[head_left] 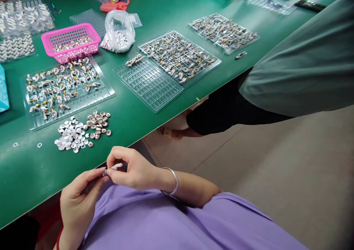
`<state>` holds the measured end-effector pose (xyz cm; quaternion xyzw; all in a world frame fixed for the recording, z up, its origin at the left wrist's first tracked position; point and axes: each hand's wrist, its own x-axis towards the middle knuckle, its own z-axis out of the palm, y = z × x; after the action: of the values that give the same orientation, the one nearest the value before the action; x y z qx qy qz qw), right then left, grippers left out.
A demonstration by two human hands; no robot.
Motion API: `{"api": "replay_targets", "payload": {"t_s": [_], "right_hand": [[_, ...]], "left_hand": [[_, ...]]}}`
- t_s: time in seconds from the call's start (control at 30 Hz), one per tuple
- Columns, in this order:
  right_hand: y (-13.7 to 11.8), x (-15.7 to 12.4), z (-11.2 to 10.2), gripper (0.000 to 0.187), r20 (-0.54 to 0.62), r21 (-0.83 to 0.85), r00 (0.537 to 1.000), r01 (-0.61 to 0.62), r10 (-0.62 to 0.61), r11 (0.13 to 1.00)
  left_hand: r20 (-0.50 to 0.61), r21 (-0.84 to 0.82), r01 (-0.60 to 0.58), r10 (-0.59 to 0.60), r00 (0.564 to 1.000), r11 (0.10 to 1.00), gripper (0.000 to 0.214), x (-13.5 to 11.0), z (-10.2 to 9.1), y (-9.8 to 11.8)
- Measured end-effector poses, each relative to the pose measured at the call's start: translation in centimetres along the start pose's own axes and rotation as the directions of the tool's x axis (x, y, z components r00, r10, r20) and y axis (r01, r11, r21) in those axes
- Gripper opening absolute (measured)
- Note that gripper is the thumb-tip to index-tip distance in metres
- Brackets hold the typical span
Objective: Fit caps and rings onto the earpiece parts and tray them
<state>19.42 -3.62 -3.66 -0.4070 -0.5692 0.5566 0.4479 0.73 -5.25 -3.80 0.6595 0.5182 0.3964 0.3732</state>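
A purple garment (171,220) fills the near foreground, and just above it the two hands meet off the edge of the green surface (155,110). The right hand (132,170), with a silver bangle (173,181) on its wrist, has its grip pinched on a small white earbud stem piece (116,166); the left hand (79,196) pinches the same piece at its darker left end. The piece's long axis lies nearly level, running left to right between the two grips, its rounded white end rising slightly toward the right hand's fingers. Just beyond the grips, on the surface, lies a loose pile of small round caps (80,130), white ones to the left and tan ones to the right. Farther out sits a clear tray (66,91) partly filled with parts, and behind it a pink basket (71,41). To the right of those are an almost bare clear tray (148,82) and a filled one (179,56). A plastic bag (119,30) shows faint print, too small to read. Another person in a grey-green top (304,65) leans at the surface's far side.
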Motion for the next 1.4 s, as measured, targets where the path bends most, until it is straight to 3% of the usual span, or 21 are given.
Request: {"api": "replay_targets", "payload": {"t_s": [0.13,0.27,0.37,0.47,0.57,0.67,0.77,0.87,0.97,1.03,1.1,1.17,1.23,1.3,1.4], "right_hand": [[-0.1,0.1,-0.1,0.011,0.032,0.111,0.994,-0.103,0.1,0.989],[-0.1,0.3,-0.5,0.016,0.181,0.293,0.948,-0.306,0.262,0.906],[-0.2,0.4,-0.7,0.02,0.222,0.32,0.925,-0.368,0.309,0.873],[-0.4,0.2,-0.6,0.018,0.191,0.284,0.945,-0.311,0.264,0.907],[-0.5,-0.2,-0.5,0.013,0.085,0.157,0.993,-0.09,0.077,0.983],[-0.6,-0.4,-0.3,0.012,0.04,0.058,0.998,0.055,-0.057,0.997],[-0.5,-0.3,-0.3,0.01,0.035,0.065,0.999,0.022,-0.024,0.998],[-0.4,-0.1,-0.4,0.011,0.106,0.187,0.985,-0.153,0.135,0.97],[-0.4,0.1,-0.7,0.015,0.214,0.268,0.936,-0.333,0.281,0.904],[-0.6,0.0,-0.8,0.015,0.206,0.237,0.939,-0.32,0.274,0.917],[-0.8,-0.1,-0.8,0.011,0.135,0.141,0.978,-0.176,0.157,0.974],[-1.0,-0.3,-0.9,0.009,0.073,0.034,0.997,-0.006,0.003,0.999],[-1.2,-0.5,-0.9,0.009,0.055,-0.014,0.996,0.077,-0.076,0.997],[-1.4,-0.5,-1.0,0.009,0.04,0.003,0.997,0.066,-0.067,0.998],[-1.4,-0.3,-1.1,0.011,0.029,0.08,0.999,-0.02,0.018,0.997]], "left_hand": [[0.02,0.025,-0.074,0.073,0.997,0.997,0.019,0.0,0.0,0.0],[0.046,0.056,-0.167,0.165,0.985,0.984,0.026,-0.1,0.0,-0.4],[0.055,0.1,-0.21,0.206,0.977,0.973,0.027,-0.3,-0.1,-0.6],[0.069,0.15,-0.233,0.225,0.972,0.961,0.025,-0.4,-0.3,-0.5],[0.082,0.182,-0.243,0.232,0.969,0.953,0.019,-0.3,-0.4,-0.2],[0.093,0.166,-0.256,0.243,0.966,0.952,0.013,-0.2,-0.3,0.0],[0.066,0.165,-0.274,0.266,0.962,0.948,0.021,-0.3,-0.1,0.0],[0.068,0.194,-0.324,0.317,0.946,0.926,0.03,-0.3,0.0,0.1],[0.102,0.271,-0.437,0.426,0.899,0.858,0.033,0.1,-0.3,0.4],[0.137,0.322,-0.523,0.508,0.851,0.789,0.033,0.4,-0.5,0.7],[0.161,0.357,-0.557,0.538,0.827,0.75,0.029,0.7,-0.7,0.9],[0.162,0.378,-0.549,0.531,0.832,0.745,0.024,0.9,-0.8,1.1],[0.149,0.378,-0.527,0.512,0.846,0.761,0.019,0.8,-0.9,0.9],[0.122,0.357,-0.472,0.461,0.879,0.806,0.017,0.5,-0.8,0.6],[0.045,0.256,-0.275,0.273,0.961,0.927,0.018,-0.1,-0.7,0.0]]}}
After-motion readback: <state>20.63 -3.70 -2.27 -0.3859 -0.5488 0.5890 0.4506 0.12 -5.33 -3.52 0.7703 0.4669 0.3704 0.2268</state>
